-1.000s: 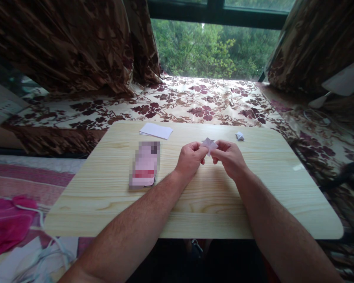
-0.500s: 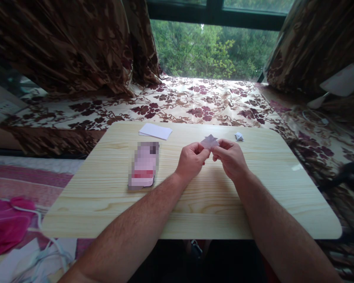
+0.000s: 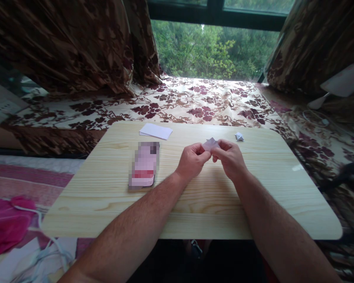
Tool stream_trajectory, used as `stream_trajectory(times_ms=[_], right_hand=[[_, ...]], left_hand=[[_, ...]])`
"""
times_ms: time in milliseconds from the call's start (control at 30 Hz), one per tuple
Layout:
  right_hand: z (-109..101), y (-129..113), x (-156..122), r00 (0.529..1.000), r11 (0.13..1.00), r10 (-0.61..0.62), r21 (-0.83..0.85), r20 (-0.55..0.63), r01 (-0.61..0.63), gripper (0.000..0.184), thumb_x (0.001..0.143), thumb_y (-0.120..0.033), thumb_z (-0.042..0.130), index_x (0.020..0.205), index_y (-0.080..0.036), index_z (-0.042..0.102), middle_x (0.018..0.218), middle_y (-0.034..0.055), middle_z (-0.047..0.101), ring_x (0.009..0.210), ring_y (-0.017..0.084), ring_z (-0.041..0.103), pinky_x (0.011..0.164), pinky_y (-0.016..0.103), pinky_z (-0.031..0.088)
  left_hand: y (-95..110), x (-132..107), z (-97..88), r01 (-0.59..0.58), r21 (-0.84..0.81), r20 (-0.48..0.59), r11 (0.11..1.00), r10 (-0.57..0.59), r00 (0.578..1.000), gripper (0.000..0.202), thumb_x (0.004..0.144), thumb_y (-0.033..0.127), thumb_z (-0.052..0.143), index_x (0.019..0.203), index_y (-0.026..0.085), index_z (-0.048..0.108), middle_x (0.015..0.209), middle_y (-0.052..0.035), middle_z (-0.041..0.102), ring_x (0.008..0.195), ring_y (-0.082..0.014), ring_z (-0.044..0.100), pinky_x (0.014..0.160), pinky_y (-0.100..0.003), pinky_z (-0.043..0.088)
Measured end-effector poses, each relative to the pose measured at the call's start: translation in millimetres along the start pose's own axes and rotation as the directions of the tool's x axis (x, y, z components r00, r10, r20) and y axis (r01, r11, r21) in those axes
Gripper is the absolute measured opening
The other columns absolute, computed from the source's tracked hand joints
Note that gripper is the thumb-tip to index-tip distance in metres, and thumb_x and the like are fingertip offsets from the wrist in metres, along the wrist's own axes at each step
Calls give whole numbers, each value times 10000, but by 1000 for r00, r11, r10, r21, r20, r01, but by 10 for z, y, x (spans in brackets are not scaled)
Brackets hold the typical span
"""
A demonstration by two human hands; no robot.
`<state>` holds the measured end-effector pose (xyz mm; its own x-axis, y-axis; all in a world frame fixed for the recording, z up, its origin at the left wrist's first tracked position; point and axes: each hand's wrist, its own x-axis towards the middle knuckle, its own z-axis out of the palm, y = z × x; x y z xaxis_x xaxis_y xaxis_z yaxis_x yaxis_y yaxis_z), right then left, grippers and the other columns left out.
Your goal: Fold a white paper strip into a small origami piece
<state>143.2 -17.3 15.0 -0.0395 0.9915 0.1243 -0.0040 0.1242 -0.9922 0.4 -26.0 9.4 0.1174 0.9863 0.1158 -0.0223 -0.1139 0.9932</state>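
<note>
A small folded white paper piece [image 3: 210, 144] is pinched between both of my hands above the middle of the light wooden table [image 3: 191, 204]. My left hand [image 3: 192, 160] grips its left side with curled fingers. My right hand [image 3: 229, 158] pinches its right side. Most of the paper piece is hidden behind my fingers; only its pointed top shows.
A phone [image 3: 144, 164] lies flat on the table left of my hands. A small stack of white paper sheets [image 3: 155, 131] sits at the far edge, and a tiny folded paper figure [image 3: 239, 136] sits far right. Floral cloth and curtains lie beyond; pink fabric [image 3: 6, 224] lies at the left.
The paper piece has sunk a little lower between my fingers, and its points show less. My hands have stayed in about the same place.
</note>
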Motion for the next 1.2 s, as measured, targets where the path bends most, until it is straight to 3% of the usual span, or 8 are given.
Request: stream_trajectory(times_ms=[367, 633, 1000, 1100, 1200], right_hand=[[30, -33, -15, 999, 998, -32, -48, 2, 32, 165, 733, -144, 604, 586, -191, 546, 514, -33, 553, 503, 108, 514, 509, 250, 396], [24, -27, -15, 1000, 1000, 3, 22, 17, -3, 161, 765, -231, 693, 645, -178, 600, 538, -19, 594, 470, 99, 496, 487, 252, 389], [3, -25, -7, 998, 999, 12, 52, 54, -15, 110, 778, -208, 683, 693, -177, 619, 576, -21, 612, 495, 99, 511, 498, 249, 399], [-34, -43, 5, 997, 998, 64, -1, 49, -64, 100, 747, -199, 704, 692, -172, 626, 569, -17, 626, 501, 101, 531, 499, 241, 416], [-77, -53, 17, 989, 991, 125, -48, 78, -121, 132, 713, -214, 742, 680, -165, 624, 596, 15, 676, 522, 119, 584, 504, 241, 445]], left_hand=[[-76, -2, 3, -5, -74, 29, 997, 7, 1000, 104, 750, 195, 596, 651, 164, 613, 576, 20, 543, 517, -90, 433, 505, -247, 329], [-125, 15, 8, -10, -115, -104, 993, -2, 995, 201, 784, 280, 662, 639, 170, 577, 563, 21, 551, 501, -87, 455, 492, -241, 338], [-106, 18, 14, 22, -114, -82, 993, -31, 996, 204, 779, 301, 675, 652, 167, 591, 596, 12, 577, 513, -86, 482, 502, -233, 383], [-68, 23, 17, 47, -157, -54, 986, -56, 997, 141, 747, 286, 696, 736, 167, 621, 636, 13, 601, 558, -99, 527, 532, -232, 429], [-49, 44, -4, 64, -212, -80, 975, -83, 993, 221, 740, 344, 725, 851, 171, 642, 688, 15, 621, 588, -106, 544, 532, -231, 434]])
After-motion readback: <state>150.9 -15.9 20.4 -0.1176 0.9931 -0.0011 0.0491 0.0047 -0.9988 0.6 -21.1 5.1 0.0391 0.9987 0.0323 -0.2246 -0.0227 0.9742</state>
